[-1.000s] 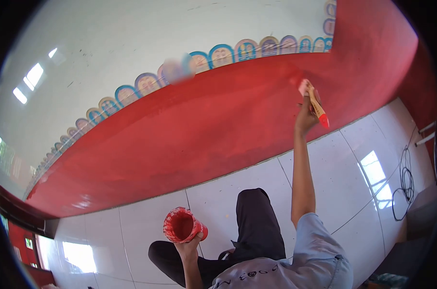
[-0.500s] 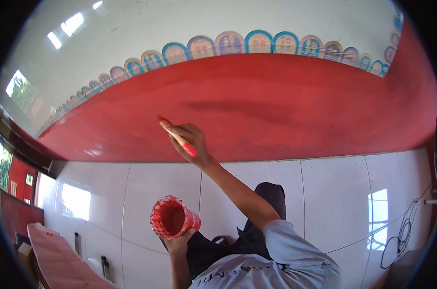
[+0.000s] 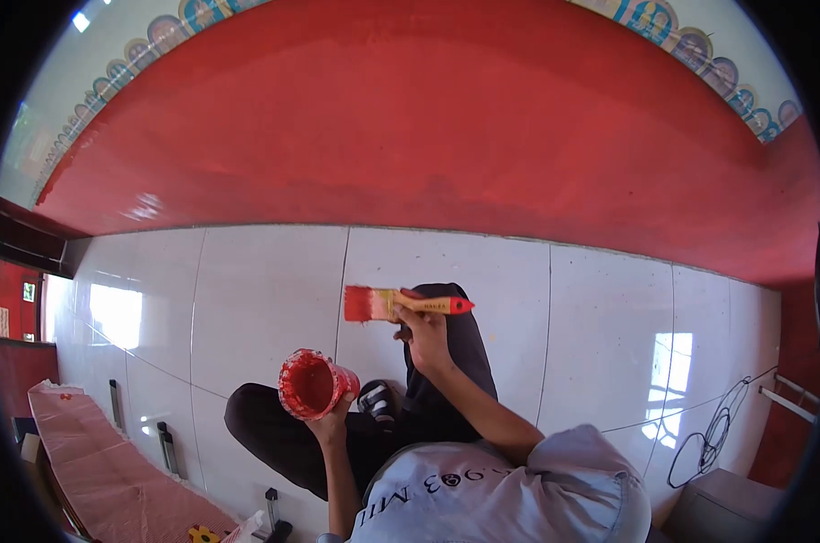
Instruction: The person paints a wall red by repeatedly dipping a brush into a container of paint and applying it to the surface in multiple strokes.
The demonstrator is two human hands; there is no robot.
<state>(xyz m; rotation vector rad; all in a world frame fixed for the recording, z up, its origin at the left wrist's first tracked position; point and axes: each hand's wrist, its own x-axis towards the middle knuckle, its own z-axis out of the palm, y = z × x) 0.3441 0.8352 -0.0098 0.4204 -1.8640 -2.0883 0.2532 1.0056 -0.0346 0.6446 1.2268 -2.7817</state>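
A paint brush (image 3: 410, 305) with red bristles points left, held by its wooden handle in my right hand (image 3: 422, 333). It is above the floor, away from the wall, to the upper right of the can. My left hand (image 3: 333, 419) grips a paint-smeared can (image 3: 345, 384) from below and the side; red paint coats its inside. Beyond the hands rises the red lower wall (image 3: 446, 118), with a darker patch near its bottom edge.
Pale tiles (image 3: 265, 290) cover the floor. A pink cloth-covered surface (image 3: 111, 466) lies at lower left, beside short black posts (image 3: 167, 448). Coiled cable (image 3: 713, 434) rests at right near a grey box (image 3: 726, 507). Patterned border (image 3: 652, 20) runs along the wall.
My right hand has come back from the wall with the brush, which now lies nearly level. The view has tilted down, showing more floor and my legs. The can is still in my left hand.
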